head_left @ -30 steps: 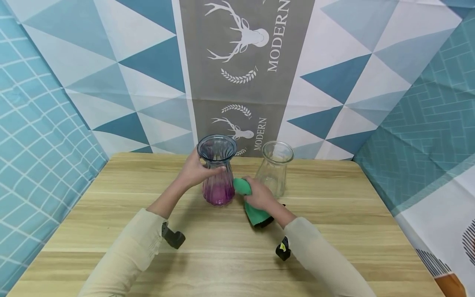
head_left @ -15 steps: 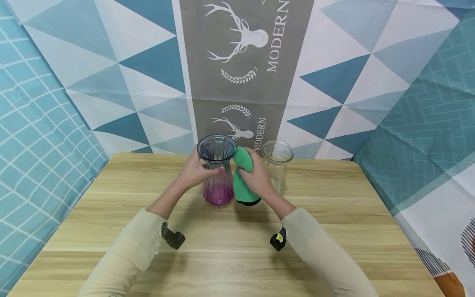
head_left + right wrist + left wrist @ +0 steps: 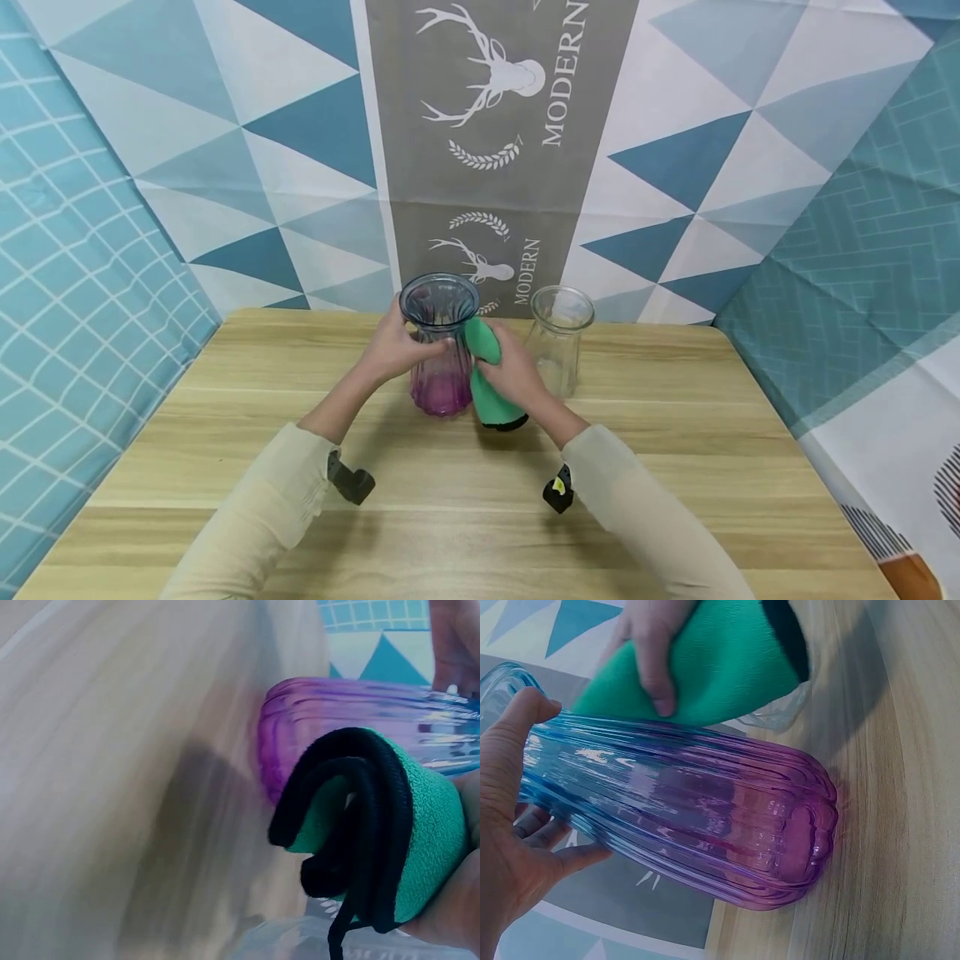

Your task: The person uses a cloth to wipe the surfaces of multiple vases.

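A ribbed glass vase (image 3: 441,385), blue at the flared top and fading to purple at the base, stands on the wooden table. My left hand (image 3: 396,345) grips its upper body from the left, thumb across the front, as the left wrist view also shows. In my right hand (image 3: 516,368) is a folded green cloth (image 3: 491,402) with black edging, held against the vase's right side. The right wrist view shows the cloth's folded layers (image 3: 435,832) end-on, beside the purple base. Part of the right hand's fingers is hidden by the cloth.
Just behind the right hand, a clear glass vase (image 3: 561,354) stands upright, partly covered by that hand. The wooden table (image 3: 450,533) runs back to a patterned wall covering (image 3: 480,183). Black wrist cameras (image 3: 350,479) hang below both sleeves.
The right hand has brought the cloth up and left to the coloured vase's side, then slid slightly down along it. The left hand and both vases have stayed in place.
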`<state>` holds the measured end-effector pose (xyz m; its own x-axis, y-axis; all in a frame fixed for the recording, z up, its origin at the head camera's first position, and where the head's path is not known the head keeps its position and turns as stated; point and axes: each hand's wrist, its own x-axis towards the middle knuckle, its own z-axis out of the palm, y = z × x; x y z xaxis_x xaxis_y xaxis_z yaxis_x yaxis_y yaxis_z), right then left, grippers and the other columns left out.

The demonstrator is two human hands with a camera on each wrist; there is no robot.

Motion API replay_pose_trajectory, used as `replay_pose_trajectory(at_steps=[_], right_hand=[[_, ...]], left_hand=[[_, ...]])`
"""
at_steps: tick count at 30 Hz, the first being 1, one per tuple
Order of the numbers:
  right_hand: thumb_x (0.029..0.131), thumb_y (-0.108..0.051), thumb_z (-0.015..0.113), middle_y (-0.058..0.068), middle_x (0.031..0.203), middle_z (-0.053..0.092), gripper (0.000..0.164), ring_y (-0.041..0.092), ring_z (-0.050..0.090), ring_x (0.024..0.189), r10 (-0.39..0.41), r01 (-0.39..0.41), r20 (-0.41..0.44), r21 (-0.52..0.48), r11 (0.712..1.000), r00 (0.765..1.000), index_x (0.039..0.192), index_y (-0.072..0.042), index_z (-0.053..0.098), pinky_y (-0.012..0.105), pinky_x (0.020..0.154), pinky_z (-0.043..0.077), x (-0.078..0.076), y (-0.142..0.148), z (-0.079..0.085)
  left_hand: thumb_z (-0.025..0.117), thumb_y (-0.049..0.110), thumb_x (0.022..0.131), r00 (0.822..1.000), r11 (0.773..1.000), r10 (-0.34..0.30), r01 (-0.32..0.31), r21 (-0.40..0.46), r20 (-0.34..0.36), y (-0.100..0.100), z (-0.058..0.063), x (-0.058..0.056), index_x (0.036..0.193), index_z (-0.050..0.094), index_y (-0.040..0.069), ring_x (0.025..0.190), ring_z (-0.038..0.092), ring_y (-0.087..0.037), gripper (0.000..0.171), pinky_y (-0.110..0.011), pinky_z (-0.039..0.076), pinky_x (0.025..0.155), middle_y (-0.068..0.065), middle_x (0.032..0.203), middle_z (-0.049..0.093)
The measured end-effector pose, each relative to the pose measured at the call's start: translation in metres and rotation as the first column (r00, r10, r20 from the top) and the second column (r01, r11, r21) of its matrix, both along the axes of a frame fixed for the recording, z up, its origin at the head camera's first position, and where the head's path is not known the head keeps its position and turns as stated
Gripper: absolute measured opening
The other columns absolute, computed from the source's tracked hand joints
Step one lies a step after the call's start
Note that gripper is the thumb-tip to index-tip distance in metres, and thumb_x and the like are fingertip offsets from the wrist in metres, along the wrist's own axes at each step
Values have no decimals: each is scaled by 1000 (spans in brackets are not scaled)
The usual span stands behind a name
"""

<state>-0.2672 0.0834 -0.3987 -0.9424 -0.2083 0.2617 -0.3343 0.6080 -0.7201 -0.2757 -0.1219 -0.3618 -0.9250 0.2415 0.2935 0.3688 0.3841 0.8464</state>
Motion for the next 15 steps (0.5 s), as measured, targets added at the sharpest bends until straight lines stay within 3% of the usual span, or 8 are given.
replay_pose_trajectory(at_steps=[4,9,12,15], right_hand=[[82,-8,68,16,117,60,60,30,58,102,23,-32,70,132,991,997,137,-9,44,44,84,52,1,5,-9],[83,-10,67,17,112,61,61,30,59,100,37,-106,214,319,942,976,137,-7,42,43,82,52,5,12,-20],[83,-11,66,18,114,61,62,31,59,100,40,-132,257,349,928,966,139,-7,40,44,82,52,6,16,-23],[82,-10,66,17,117,61,63,31,59,102,30,-116,260,323,939,965,139,-9,40,45,84,51,6,19,-24]], left_hand=[[80,18,72,1000,1000,-12,12,5,-11,0,0,-1,142,29,18,130,41,-29,86,-53,34,107,-10,138,42],[80,19,72,1000,1000,-7,7,0,2,-1,0,0,143,27,18,130,40,-30,88,-54,35,107,-11,138,41],[81,19,72,1000,1000,-6,6,2,12,-1,1,0,143,26,18,130,40,-31,90,-54,37,106,-12,138,40],[81,19,72,1000,1000,-8,8,-2,14,0,2,1,144,26,18,131,39,-31,91,-54,36,106,-12,139,40]])
